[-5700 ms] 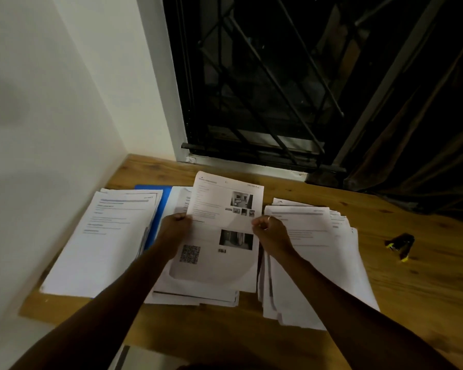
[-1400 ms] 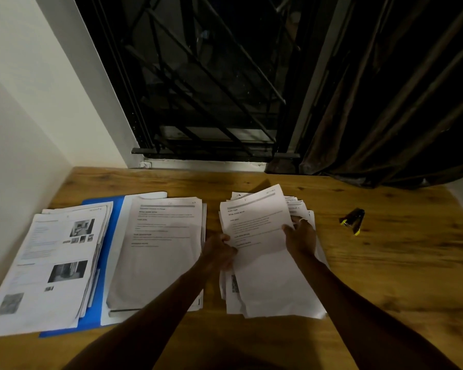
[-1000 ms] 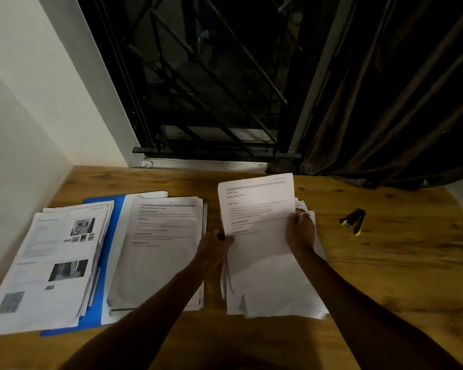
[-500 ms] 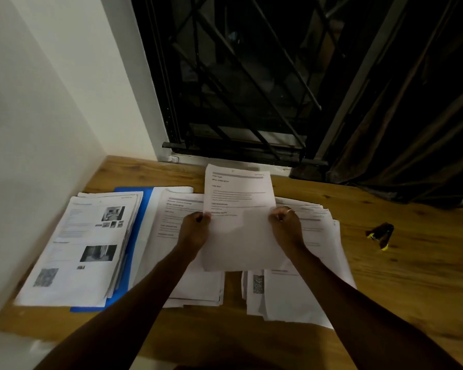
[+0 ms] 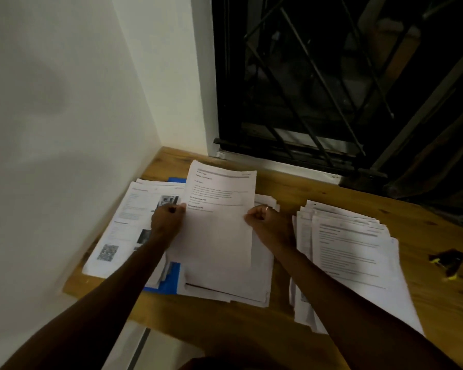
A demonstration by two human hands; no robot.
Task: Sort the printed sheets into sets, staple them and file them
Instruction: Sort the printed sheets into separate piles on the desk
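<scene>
Left hand point(image 5: 167, 218): fingers curled, pinching the sheet's point(image 5: 219, 209) left edge.
Right hand point(image 5: 265, 218): pinching its right edge, above the middle stack point(image 5: 233, 279).

Looks forward and steeply down from the head, close behind and above the left hand point(image 5: 168, 221) and right hand point(image 5: 263, 220), both near mid-frame. Takes in the table point(image 5: 436, 311) around both hands, wall point(image 5: 64, 129) left of them, barred window point(image 5: 318, 89) beyond.

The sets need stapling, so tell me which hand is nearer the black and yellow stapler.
Right. The right hand pinches the right edge of the held sheet, with the right pile lying between it and the stapler. The left hand pinches the sheet's left edge, farther away.
</scene>
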